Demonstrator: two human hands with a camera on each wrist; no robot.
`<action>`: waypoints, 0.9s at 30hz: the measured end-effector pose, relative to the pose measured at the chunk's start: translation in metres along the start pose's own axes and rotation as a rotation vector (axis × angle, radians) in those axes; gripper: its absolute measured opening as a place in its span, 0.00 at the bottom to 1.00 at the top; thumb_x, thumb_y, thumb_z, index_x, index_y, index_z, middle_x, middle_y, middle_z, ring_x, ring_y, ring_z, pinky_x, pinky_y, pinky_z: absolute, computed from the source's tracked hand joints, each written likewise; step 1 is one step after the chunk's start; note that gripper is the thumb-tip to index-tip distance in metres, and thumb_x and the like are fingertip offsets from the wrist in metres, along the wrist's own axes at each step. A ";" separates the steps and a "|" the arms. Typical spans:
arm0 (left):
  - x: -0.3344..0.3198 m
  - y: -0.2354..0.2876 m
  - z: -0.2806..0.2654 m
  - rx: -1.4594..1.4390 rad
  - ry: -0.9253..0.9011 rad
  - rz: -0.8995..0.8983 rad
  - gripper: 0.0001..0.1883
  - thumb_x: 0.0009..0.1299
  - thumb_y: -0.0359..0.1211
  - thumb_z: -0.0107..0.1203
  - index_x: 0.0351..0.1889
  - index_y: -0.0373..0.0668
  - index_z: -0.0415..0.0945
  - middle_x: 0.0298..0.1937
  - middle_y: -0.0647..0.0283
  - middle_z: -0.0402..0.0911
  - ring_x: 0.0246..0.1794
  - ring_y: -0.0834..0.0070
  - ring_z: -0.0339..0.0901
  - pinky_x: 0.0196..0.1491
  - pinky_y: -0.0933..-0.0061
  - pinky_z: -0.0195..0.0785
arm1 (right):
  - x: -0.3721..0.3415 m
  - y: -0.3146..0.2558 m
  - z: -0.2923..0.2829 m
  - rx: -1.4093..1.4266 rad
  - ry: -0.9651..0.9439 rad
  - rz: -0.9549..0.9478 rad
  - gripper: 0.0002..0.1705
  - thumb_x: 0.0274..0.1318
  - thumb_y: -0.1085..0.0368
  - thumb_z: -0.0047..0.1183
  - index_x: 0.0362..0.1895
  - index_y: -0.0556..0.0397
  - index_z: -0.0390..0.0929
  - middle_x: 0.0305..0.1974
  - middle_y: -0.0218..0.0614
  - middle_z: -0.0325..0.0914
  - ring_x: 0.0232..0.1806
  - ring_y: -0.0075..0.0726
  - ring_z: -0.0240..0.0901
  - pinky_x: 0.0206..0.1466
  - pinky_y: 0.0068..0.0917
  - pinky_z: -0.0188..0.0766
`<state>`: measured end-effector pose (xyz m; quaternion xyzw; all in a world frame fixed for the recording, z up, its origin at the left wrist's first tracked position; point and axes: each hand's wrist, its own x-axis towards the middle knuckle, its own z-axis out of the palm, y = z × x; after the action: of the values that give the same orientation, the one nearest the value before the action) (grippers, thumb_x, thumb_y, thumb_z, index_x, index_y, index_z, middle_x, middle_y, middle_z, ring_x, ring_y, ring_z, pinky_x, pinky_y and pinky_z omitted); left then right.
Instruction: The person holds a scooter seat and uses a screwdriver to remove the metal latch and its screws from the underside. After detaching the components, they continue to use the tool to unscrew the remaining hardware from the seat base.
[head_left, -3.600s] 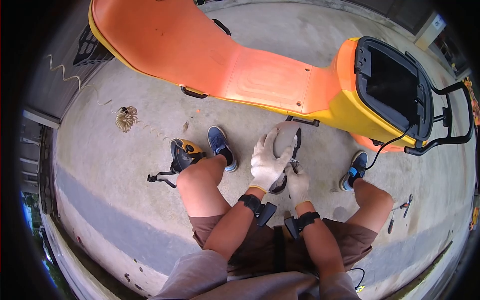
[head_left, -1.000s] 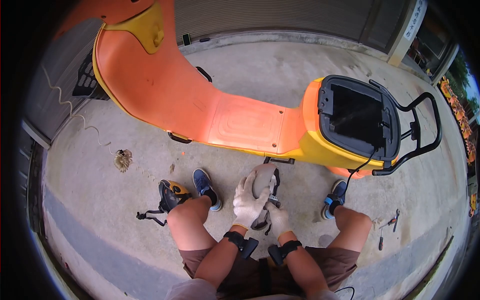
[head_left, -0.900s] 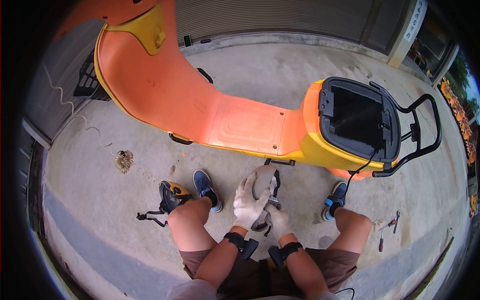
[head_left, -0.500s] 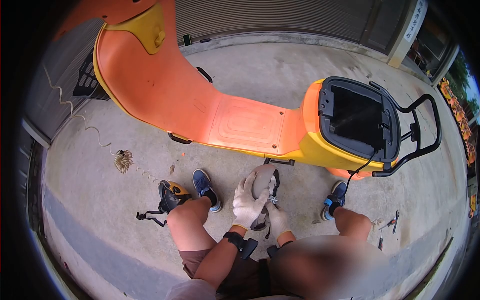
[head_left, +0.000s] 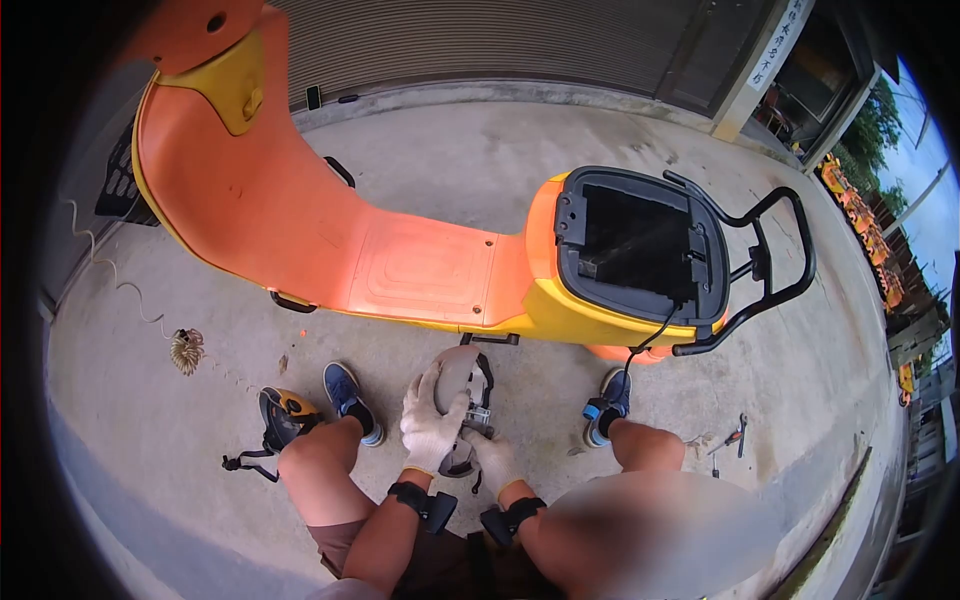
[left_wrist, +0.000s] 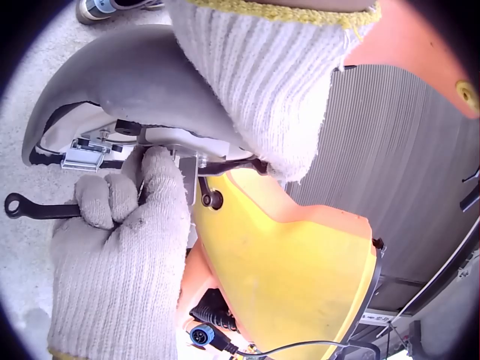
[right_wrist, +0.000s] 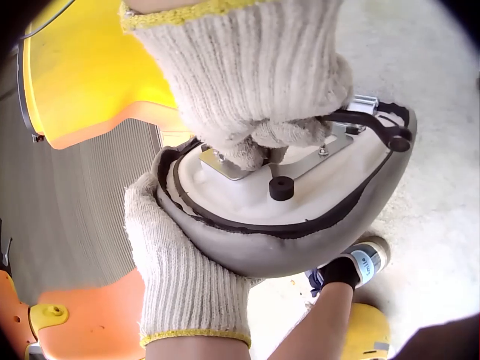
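Observation:
A grey scooter seat [head_left: 457, 370], turned so its white underside [right_wrist: 240, 196] shows, stands between my knees. My gloved left hand [head_left: 428, 425] grips it by the edge, fingers spread over the padded cover. A metal bracket [right_wrist: 225, 166] and a black rubber stop [right_wrist: 282, 188] sit on that underside, and a metal latch piece [left_wrist: 84, 157] lies toward one end. With curled fingers my gloved right hand [left_wrist: 124, 244] holds a black ring-end wrench [left_wrist: 43, 211] close against the bracket. The wrench's working end is hidden behind the right fingers.
An orange and yellow scooter [head_left: 420, 270] stands just ahead, its seat compartment [head_left: 640, 240] uncovered. A yellow and black device [head_left: 285, 415] with a coiled hose [head_left: 187, 350] lies left on the concrete. Hand tools [head_left: 738, 438] lie to the right. A blurred patch covers the lower right.
The head view has swung right, so scooter, seat and hands appear farther left. Both hands keep their hold, the right one still at the seat's underside. The blurred patch came in half a second ago.

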<state>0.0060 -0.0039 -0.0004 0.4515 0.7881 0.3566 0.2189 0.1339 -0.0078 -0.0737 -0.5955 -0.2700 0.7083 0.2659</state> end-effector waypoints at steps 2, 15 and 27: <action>0.001 0.001 0.000 0.004 0.004 0.004 0.38 0.62 0.50 0.60 0.72 0.56 0.63 0.69 0.46 0.65 0.68 0.48 0.64 0.69 0.55 0.59 | 0.008 0.011 0.000 0.093 0.000 -0.024 0.11 0.61 0.61 0.56 0.41 0.53 0.81 0.34 0.31 0.81 0.27 0.22 0.74 0.29 0.21 0.67; 0.000 0.000 0.001 0.034 0.016 -0.013 0.36 0.64 0.46 0.60 0.72 0.55 0.64 0.68 0.49 0.67 0.68 0.52 0.67 0.69 0.60 0.61 | 0.021 -0.021 -0.021 0.196 0.102 -0.032 0.22 0.63 0.45 0.51 0.30 0.52 0.76 0.21 0.28 0.71 0.18 0.26 0.64 0.19 0.28 0.58; 0.000 0.003 -0.002 0.031 0.015 0.051 0.36 0.64 0.45 0.59 0.72 0.53 0.64 0.67 0.48 0.68 0.67 0.50 0.66 0.68 0.58 0.62 | 0.039 -0.083 -0.026 -1.032 -0.183 -0.350 0.33 0.65 0.38 0.43 0.55 0.52 0.79 0.52 0.52 0.80 0.56 0.57 0.75 0.60 0.41 0.69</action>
<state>0.0067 -0.0040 0.0032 0.4720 0.7835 0.3531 0.1968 0.1580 0.0803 -0.0464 -0.5309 -0.6991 0.4781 0.0290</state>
